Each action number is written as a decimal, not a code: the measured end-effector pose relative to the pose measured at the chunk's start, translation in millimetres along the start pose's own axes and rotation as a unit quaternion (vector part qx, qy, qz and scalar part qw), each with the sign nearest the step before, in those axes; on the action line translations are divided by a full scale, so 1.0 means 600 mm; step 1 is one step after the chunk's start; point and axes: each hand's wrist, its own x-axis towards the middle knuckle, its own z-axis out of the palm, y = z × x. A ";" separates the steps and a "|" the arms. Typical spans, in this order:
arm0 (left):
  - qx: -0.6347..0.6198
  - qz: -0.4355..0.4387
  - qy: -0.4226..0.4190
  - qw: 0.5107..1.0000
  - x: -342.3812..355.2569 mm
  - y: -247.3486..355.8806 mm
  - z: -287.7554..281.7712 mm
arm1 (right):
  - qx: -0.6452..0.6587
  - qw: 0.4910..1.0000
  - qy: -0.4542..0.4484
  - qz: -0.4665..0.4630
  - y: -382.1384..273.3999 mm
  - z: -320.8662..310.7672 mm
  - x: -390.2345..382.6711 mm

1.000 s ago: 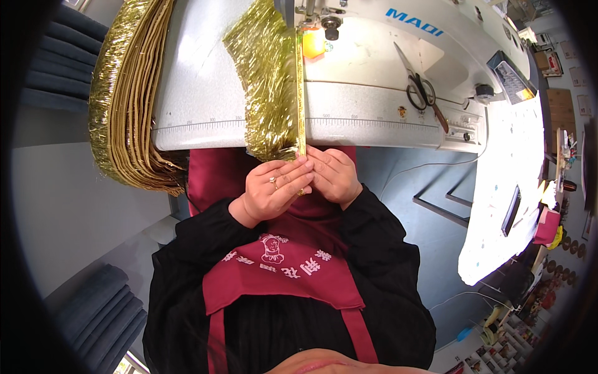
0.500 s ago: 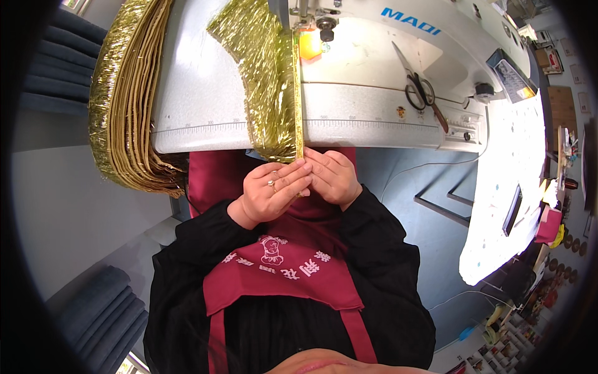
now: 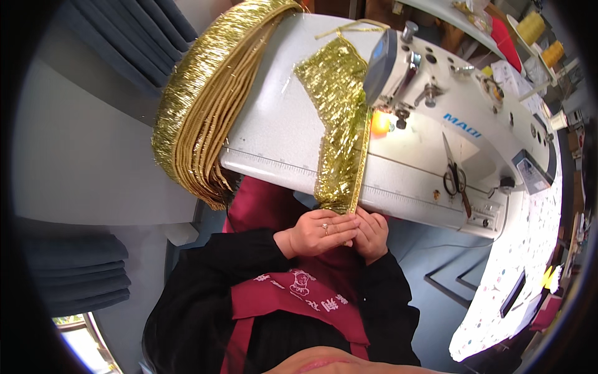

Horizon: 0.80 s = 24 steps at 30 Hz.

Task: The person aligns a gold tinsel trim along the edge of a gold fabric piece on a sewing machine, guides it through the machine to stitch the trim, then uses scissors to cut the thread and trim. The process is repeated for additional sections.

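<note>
A strip of shiny gold fringe fabric [image 3: 336,87] lies on the sewing machine [image 3: 458,103], its right edge running along under the machine head. Narrow gold trim [image 3: 360,165] follows that edge down to the table's front. There my left hand [image 3: 324,234] closes on the near end of the fabric and trim, fingers straight and pressed together, a ring on one finger. Close against it, my right hand [image 3: 372,235] pinches the trim, its fingertips touching the left ones. What lies between the fingertips is mostly hidden.
Thick folds of gold fringe [image 3: 208,112] hang over the table's left end. Black-handled scissors [image 3: 455,177] lie on the machine bed at right. A boxed phone-like item [image 3: 532,171] leans by the machine's base. Yellow thread cones [image 3: 531,28] stand at the far right.
The view has swung, so table and machine sit lower and farther right, and more of the machine's top and the thread cones show. Both hands keep their hold on the trim.
</note>
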 end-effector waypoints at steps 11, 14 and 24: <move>-0.005 0.009 -0.020 1.000 -0.006 -0.015 -0.039 | -0.035 0.999 0.007 -0.005 -0.006 0.006 -0.007; 0.012 -0.012 -0.022 1.000 -0.008 -0.022 -0.070 | -0.030 0.999 0.009 0.015 -0.010 0.005 -0.005; -0.019 0.002 -0.079 0.997 0.015 0.004 -0.108 | -0.066 0.996 0.066 0.005 -0.018 0.007 0.017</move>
